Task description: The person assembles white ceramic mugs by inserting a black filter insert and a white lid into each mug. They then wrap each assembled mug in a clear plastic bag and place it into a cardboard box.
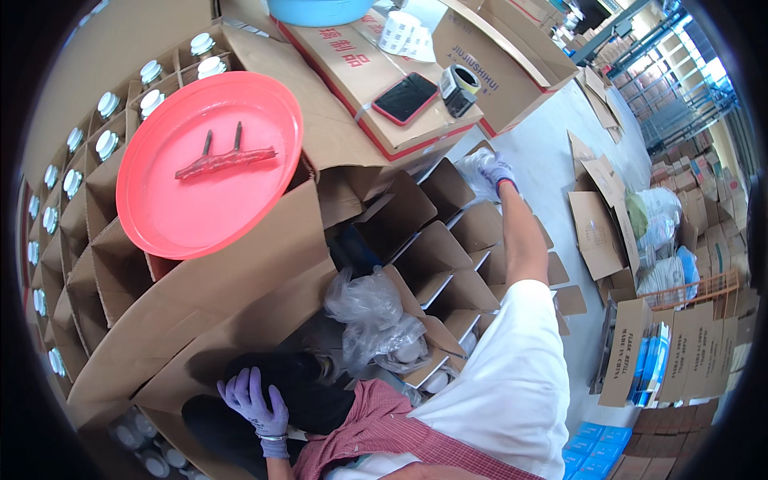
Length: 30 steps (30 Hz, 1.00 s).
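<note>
Pale floor (552, 136) and piles of boxes pretty much everywhere, looks like a warehouse. Far left there's a carton (240, 264) split into cells by cardboard dividers, with pale-capped bottles (107, 144) standing in a bunch of them. A round pink tray (208, 216) sits on top of that, holding a red stick (232, 162) with two dark spikes poking out. Below it, the left hand (256, 404), in a purple glove, rests on a dark trouser leg (324, 404) with its fingers spread and nothing in them.

Moving right, a blue basin (324, 10) is at the top edge, on or by a flat box (344, 68). That box carries a label roll (398, 38), a phone (406, 98) and some tape (460, 80). Below, crumpled bags (368, 308) lie against an open box with tall dividers (432, 248). At its far edge the right hand (499, 172), also gloved, is on some clear plastic (475, 164); can't tell if the fingers are pinching it or just touching.

Further right: loose cardboard (594, 232) on the floor, stuffed sacks (658, 220), an orange rack (696, 292), more boxes, and blue packs (596, 448) near the bottom.
</note>
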Each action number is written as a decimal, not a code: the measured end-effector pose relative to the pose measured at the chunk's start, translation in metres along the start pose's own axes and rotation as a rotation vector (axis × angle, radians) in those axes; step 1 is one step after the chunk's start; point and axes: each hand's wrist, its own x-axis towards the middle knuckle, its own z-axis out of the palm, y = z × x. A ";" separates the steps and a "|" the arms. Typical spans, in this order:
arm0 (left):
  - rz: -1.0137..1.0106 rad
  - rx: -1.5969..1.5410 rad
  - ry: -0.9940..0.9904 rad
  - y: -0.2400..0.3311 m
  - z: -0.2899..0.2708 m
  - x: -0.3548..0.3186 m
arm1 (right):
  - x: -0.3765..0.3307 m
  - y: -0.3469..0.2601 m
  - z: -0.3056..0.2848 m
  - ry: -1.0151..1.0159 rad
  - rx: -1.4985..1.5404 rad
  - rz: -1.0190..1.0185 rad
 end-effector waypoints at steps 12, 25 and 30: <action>0.004 -0.306 0.109 -0.023 -0.060 -0.005 | -0.171 -0.003 0.020 -0.097 0.445 -0.568; -1.734 0.322 0.282 -0.332 -0.154 -0.473 | -0.474 -0.048 0.017 -0.008 -0.028 -1.449; -1.898 0.248 0.079 -0.383 -0.131 -0.546 | -0.513 -0.092 -0.017 0.030 -0.146 -1.535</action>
